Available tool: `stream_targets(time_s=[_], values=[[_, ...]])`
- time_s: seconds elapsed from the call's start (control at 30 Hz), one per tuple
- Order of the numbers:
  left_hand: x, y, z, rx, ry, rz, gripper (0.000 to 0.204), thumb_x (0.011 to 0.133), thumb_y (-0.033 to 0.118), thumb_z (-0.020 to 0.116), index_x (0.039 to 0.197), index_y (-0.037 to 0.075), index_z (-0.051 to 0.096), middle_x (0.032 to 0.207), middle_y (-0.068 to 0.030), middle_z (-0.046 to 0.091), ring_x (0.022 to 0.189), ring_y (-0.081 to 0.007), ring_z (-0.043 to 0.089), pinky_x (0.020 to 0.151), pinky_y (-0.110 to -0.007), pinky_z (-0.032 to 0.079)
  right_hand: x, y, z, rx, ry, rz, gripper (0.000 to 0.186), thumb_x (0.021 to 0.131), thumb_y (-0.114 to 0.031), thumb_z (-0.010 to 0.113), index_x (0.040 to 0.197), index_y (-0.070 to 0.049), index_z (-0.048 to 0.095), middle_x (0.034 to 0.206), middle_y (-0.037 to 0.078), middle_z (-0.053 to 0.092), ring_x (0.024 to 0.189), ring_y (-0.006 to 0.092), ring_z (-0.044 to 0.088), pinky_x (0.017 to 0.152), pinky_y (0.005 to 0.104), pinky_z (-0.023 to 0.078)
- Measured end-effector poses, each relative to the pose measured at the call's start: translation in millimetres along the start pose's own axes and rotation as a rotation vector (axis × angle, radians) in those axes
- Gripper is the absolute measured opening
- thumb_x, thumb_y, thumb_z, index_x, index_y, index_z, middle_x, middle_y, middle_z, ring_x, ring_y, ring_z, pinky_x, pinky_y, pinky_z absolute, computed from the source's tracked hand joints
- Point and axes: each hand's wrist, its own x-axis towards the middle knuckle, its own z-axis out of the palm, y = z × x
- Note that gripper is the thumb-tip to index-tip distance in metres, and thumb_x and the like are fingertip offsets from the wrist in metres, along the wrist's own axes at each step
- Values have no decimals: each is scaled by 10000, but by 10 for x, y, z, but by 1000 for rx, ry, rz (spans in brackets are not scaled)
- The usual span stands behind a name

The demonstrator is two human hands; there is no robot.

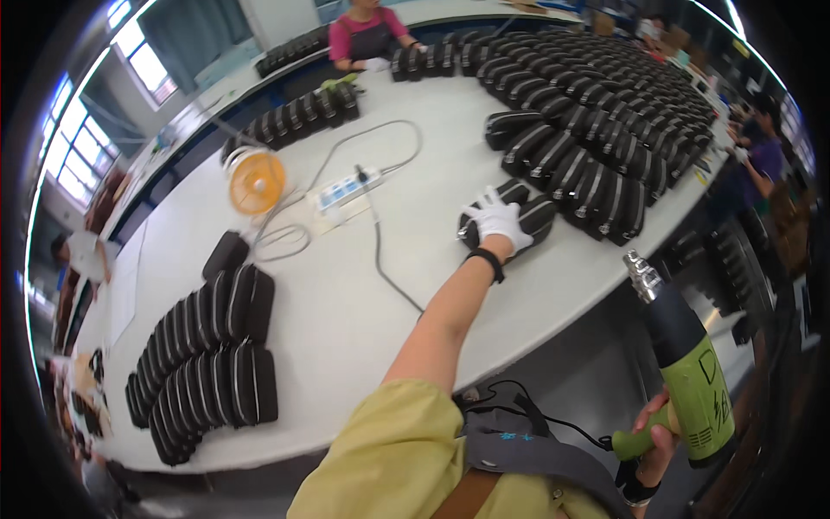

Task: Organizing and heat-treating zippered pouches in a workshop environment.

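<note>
My left hand [499,218], in a white glove with a black band at the wrist, lies with fingers spread on top of black zippered cases [538,218] near the table's right edge. The part under the palm is hidden. At lower right my right hand [659,434] is wrapped round the handle of a green and black heat gun [692,372]. The heat gun's metal nozzle [641,275] points up, just off the table edge and apart from the cases.
Rows of black cases [596,182] cover the table's far right. More case stacks [212,320] stand at left. A power strip [348,189] with grey cables and an orange-faced spool [257,182] lie mid-table. A co-worker in pink [367,39] is across the white table [363,363].
</note>
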Motion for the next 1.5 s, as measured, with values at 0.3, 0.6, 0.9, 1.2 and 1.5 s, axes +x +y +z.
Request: stream_targets(time_s=[0.3, 0.6, 0.9, 1.2, 1.5], values=[[-1085, -987, 120, -247, 373, -134, 790, 766, 482, 692, 1409, 104, 432, 1521, -223, 281, 1429, -406, 207, 1123, -624, 150, 437, 151, 217, -170, -406, 81, 423, 725, -131, 607, 1106, 26, 513, 914, 112, 534, 696, 156, 536, 603, 272, 457], [-3637, -3187, -325, 345, 608, -1000, 837, 706, 443, 778, 1374, 53, 457, 1464, -205, 376, 1372, -381, 316, 1104, -544, 272, 572, 433, 967, -197, -886, 319, 369, 760, -22, 622, 1122, 21, 569, 917, 90, 597, 762, 146, 584, 626, 259, 483], [-4536, -3841, -223, 152, 476, -987, 784, 613, 310, 864, 1254, 37, 504, 1103, -159, 609, 1034, -337, 581, 885, -431, 503, 410, 790, 1636, -204, -1250, 452, 332, 795, -7, 689, 1111, 1, 589, 967, 79, 619, 731, 124, 603, 608, 253, 518], [-4254, -3741, -396, -161, 190, -524, 696, 499, 183, 857, 1129, 86, 578, 1014, -144, 636, 986, -336, 605, 874, -422, 500, 82, 751, 1963, -180, -1131, 506, 344, 801, -19, 658, 1137, -11, 584, 972, 61, 622, 720, 102, 593, 608, 250, 517], [-3605, -3106, -465, 126, -9, -173, 854, 605, 291, 799, 1365, 125, 446, 1434, -170, 416, 1391, -371, 296, 1108, -623, 221, -166, 785, 1854, -175, -917, 595, 336, 778, -43, 666, 1107, -19, 607, 943, 46, 631, 716, 108, 594, 610, 252, 515]])
